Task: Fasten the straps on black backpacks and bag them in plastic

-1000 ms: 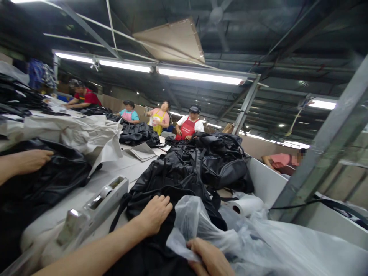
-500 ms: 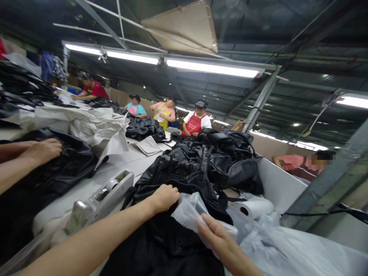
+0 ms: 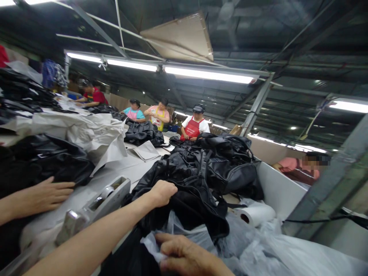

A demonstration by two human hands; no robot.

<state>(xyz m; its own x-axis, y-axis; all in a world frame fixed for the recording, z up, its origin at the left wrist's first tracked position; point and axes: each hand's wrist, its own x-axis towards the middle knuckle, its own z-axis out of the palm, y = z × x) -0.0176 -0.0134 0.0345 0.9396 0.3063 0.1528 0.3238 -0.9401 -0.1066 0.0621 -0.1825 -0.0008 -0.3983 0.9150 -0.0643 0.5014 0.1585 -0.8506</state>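
Observation:
Fingers closed, my left hand [image 3: 162, 193] grips the edge of an open black bag [image 3: 184, 203] in the middle of the view. Below and to the right, my right hand [image 3: 184, 251] pinches a thin translucent plastic sheet [image 3: 152, 245] at the bag's opening. More of that plastic lies between the hand and the bag's rim. How far it reaches inside is hidden.
A tape dispenser [image 3: 97, 203] stands left of my left forearm. Another person's hand [image 3: 46, 195] rests by black bags [image 3: 54, 157] at the left. Behind are crumpled paper [image 3: 86, 132] and piled black bags [image 3: 227, 165]. A white roll [image 3: 258, 214] lies right.
My right hand has moved down and left with the plastic. My left hand stays at the bag's edge. The other person's hand at the left has lowered and opened flat.

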